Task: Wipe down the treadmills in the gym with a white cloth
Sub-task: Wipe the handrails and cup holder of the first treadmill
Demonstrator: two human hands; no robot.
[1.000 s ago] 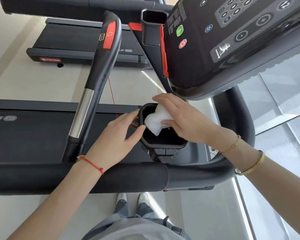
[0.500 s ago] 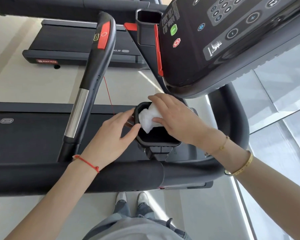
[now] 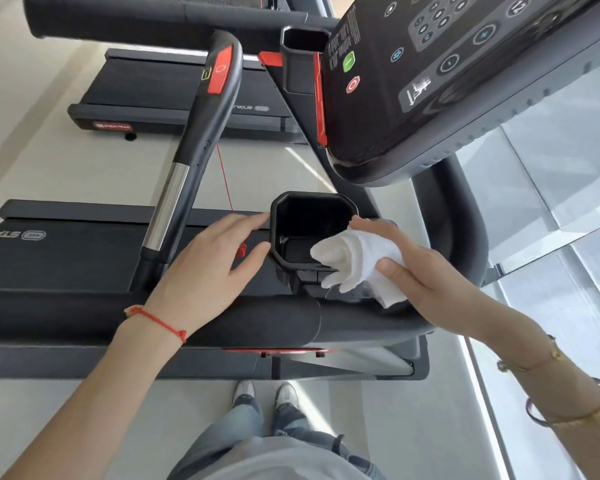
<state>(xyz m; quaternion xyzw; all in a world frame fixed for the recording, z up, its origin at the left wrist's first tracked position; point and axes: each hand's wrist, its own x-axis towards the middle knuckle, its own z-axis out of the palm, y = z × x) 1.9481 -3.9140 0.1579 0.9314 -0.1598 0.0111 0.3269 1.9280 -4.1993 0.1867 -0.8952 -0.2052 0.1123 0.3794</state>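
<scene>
A black treadmill fills the view, its belt (image 3: 66, 258) on the left and its console (image 3: 447, 81) at the upper right. Below the console sits a black cup holder (image 3: 302, 216), now uncovered. My right hand (image 3: 426, 275) grips a bunched white cloth (image 3: 357, 261) over the holder's right rim. My left hand (image 3: 208, 268) rests with fingers spread against the holder's left side, holding nothing. A thick black handrail (image 3: 257, 323) runs across below both hands.
A side handlebar (image 3: 191, 150) with a red button and a steel section slants up on the left. A second treadmill (image 3: 174, 95) stands beyond. Glass panels (image 3: 551, 188) lie to the right. My shoes (image 3: 264, 393) stand on the pale floor.
My right hand has pulled the cloth out of the cup holder and over to its right rim. The holder's inside is now visible. My left hand stays at its left side.
</scene>
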